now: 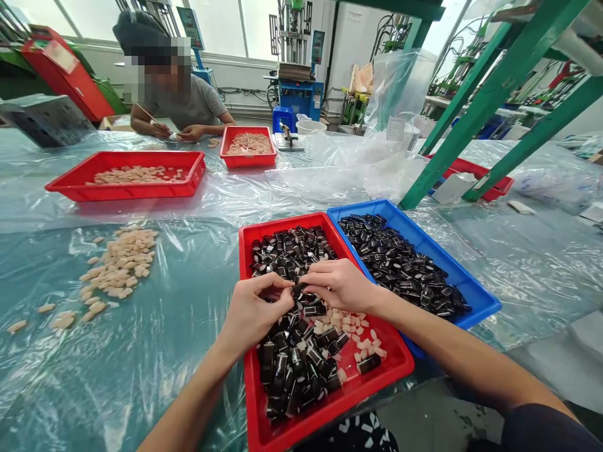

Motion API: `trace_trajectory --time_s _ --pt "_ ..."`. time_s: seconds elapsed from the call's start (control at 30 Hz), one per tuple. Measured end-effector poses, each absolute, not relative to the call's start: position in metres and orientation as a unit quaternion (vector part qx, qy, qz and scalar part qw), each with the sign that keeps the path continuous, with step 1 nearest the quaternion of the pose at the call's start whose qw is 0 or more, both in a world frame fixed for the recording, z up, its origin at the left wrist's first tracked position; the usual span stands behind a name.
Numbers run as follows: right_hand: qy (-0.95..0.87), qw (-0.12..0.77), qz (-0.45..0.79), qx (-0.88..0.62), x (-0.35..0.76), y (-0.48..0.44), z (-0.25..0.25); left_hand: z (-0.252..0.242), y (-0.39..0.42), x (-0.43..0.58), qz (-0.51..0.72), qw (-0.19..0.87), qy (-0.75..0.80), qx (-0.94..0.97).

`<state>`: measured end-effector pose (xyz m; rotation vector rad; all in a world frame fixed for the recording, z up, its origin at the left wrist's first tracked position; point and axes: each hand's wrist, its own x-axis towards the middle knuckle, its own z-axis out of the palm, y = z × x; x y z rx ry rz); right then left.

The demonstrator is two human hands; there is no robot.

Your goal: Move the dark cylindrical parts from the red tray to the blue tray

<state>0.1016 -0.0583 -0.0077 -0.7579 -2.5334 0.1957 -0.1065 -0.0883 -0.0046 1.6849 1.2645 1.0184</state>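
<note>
Both my hands meet above the middle of a red tray (408, 364), fingertips pinched on one small black piece (298, 289). My left hand (257, 307) grips its left end between thumb and fingers. At the other end, my right hand (335, 285) pinches it too; the fingers partly cover the piece. Many glossy black pieces (301, 370) lie in the red tray, with small pale beige bits (348, 323) among them on the right. Close beside it on the right, a blue tray (485, 309) holds a heap of similar black pieces (400, 257).
Loose beige pieces (120, 263) are spread on the plastic-covered table (188, 351) at left. Two red trays of beige pieces, one wide (61, 186) and one small (271, 162), stand farther back. A co-worker (188, 100) sits opposite. Green metal legs (452, 125) rise behind the blue tray.
</note>
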Motion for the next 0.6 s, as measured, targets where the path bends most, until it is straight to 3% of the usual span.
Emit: trace_trajectory --time_s 0.4,0.6 --pt "-0.895 0.293 0.157 -0.297 0.104 -0.058 0.004 -0.007 -0.085 -0.113 0.453 0.465 0.454 0.61" --pt "-0.754 0.291 0.064 -0.585 0.162 -0.031 0.021 -0.002 -0.089 -0.109 0.356 0.512 0.401 0.671"
